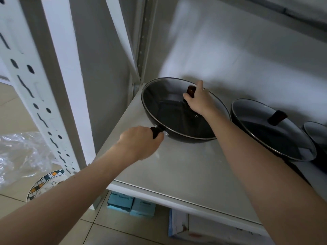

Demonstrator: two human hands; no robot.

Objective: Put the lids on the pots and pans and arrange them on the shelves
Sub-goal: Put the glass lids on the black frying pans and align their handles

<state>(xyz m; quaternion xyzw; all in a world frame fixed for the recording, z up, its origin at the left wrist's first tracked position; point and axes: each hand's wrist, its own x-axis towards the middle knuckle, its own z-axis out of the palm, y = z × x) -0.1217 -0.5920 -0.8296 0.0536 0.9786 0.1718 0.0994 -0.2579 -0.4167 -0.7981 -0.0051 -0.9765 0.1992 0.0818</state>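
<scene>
The black wok sits at the far left of the shelf — left hand fingers clamped on its handle to steer it, right hand fingers pinching the lid knob, probably so the glass lid does not slide.

A grey wall rises left of the hands, beside a white perforated upright. Below them lie beige floor tiles, crinkled clear plastic, a checkered plate and blue boxes.
</scene>
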